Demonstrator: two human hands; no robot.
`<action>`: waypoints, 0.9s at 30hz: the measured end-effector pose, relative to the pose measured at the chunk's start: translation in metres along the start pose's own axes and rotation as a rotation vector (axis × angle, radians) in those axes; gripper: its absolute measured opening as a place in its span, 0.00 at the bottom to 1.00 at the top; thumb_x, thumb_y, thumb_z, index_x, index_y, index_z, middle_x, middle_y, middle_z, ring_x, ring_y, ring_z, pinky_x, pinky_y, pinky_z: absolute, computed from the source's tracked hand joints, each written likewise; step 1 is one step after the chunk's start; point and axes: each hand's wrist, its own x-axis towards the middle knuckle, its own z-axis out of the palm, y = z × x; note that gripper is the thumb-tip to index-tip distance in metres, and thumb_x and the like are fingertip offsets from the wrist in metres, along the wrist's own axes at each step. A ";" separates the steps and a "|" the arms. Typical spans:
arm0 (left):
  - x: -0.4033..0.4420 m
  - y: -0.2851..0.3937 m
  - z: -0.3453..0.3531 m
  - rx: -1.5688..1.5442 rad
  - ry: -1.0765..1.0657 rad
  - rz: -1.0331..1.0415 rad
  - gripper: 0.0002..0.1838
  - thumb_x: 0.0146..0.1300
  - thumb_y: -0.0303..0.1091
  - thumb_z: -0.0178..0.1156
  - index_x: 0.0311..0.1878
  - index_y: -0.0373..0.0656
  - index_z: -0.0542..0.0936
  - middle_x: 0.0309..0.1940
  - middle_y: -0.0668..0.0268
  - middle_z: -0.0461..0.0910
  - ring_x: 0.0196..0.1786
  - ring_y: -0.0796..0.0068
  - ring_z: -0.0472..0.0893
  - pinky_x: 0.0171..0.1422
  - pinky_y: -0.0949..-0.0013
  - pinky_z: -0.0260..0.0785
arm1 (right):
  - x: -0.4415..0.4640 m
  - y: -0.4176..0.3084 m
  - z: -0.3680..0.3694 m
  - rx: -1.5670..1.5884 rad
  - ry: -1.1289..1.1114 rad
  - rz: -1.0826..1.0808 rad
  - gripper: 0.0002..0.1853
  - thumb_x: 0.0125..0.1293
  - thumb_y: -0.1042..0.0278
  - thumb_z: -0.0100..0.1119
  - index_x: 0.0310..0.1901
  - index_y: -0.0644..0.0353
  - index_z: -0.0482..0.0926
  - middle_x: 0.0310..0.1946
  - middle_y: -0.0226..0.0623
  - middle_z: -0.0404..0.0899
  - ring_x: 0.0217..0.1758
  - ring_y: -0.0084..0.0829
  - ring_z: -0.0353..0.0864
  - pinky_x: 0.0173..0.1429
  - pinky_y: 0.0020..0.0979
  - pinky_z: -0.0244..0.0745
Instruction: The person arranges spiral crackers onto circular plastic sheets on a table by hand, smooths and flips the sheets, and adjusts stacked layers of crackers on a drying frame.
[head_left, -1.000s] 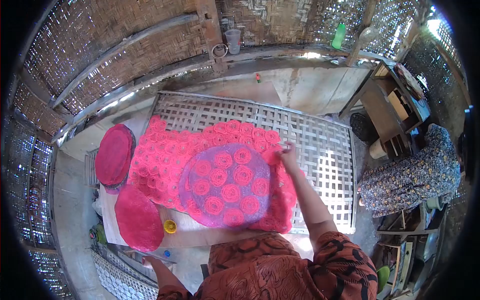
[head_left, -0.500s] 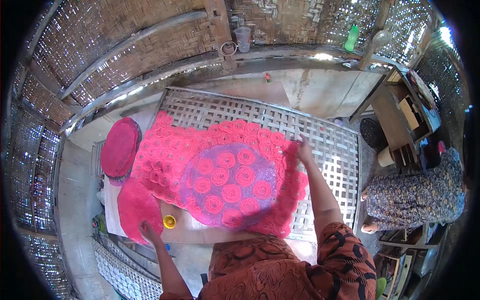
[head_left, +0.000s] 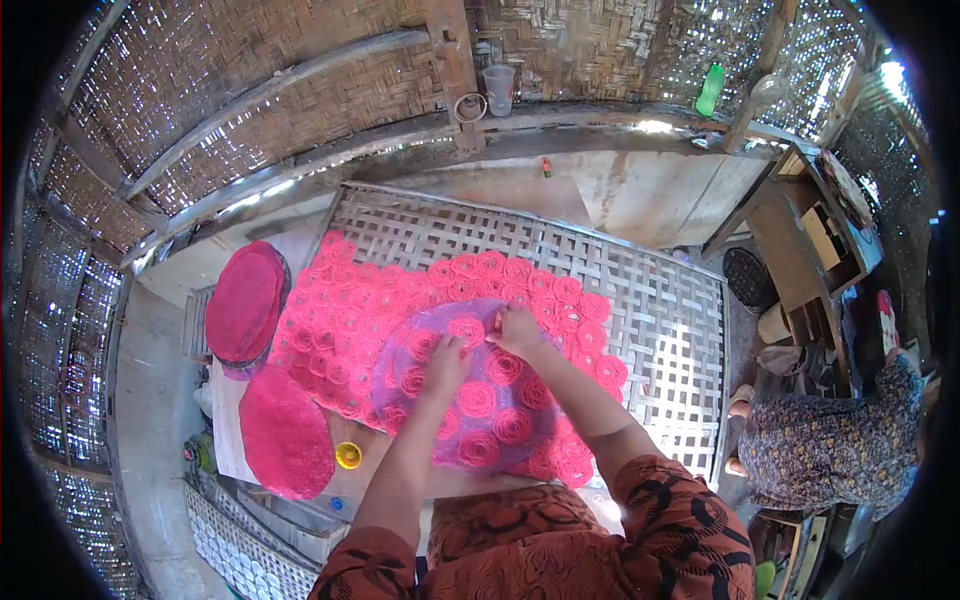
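Pink coiled rounds [head_left: 477,399] lie spaced out on a round purple sheet [head_left: 449,459]. The sheet rests over a larger spread of similar pink rounds [head_left: 330,300] on a woven lattice rack [head_left: 650,275]. Over the upper part of the sheet, my left hand [head_left: 445,370] is closed, its fingertips on a pink round that it mostly hides. Close by on the right, my right hand [head_left: 516,330] is also closed, with bent fingers at another round near the sheet's upper edge. Both grips are partly hidden.
At left lie a flat pink disc [head_left: 287,430] and a stack of darker pink discs [head_left: 246,302]. A yellow cup-shaped item [head_left: 348,456] stands near the table's front edge. A person in a patterned garment [head_left: 830,445] is at right, below a wooden cabinet [head_left: 790,240].
My left hand has left the flat pink disc and come over the purple sheet. My right hand has moved inward from the rack's right side. The person at right has shifted down.
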 end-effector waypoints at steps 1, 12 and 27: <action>0.011 0.000 0.005 -0.005 -0.002 0.001 0.12 0.55 0.31 0.62 0.43 0.40 0.77 0.41 0.57 0.76 0.46 0.55 0.76 0.52 0.58 0.69 | 0.002 0.003 0.003 -0.031 0.003 -0.054 0.16 0.53 0.55 0.66 0.36 0.58 0.81 0.36 0.43 0.78 0.46 0.45 0.75 0.53 0.43 0.69; 0.038 -0.020 0.032 0.348 -0.086 0.115 0.11 0.54 0.34 0.57 0.39 0.38 0.77 0.37 0.56 0.76 0.45 0.57 0.76 0.51 0.61 0.70 | -0.042 0.085 -0.058 1.685 0.147 0.642 0.06 0.66 0.69 0.48 0.43 0.57 0.70 0.36 0.35 0.78 0.33 0.33 0.79 0.41 0.38 0.78; 0.055 -0.104 -0.039 -1.601 0.196 -0.638 0.21 0.67 0.46 0.48 0.56 0.44 0.66 0.52 0.63 0.70 0.54 0.64 0.72 0.59 0.58 0.66 | -0.030 0.052 -0.062 0.046 0.104 -0.083 0.16 0.58 0.63 0.59 0.48 0.49 0.81 0.55 0.34 0.75 0.62 0.39 0.68 0.65 0.43 0.62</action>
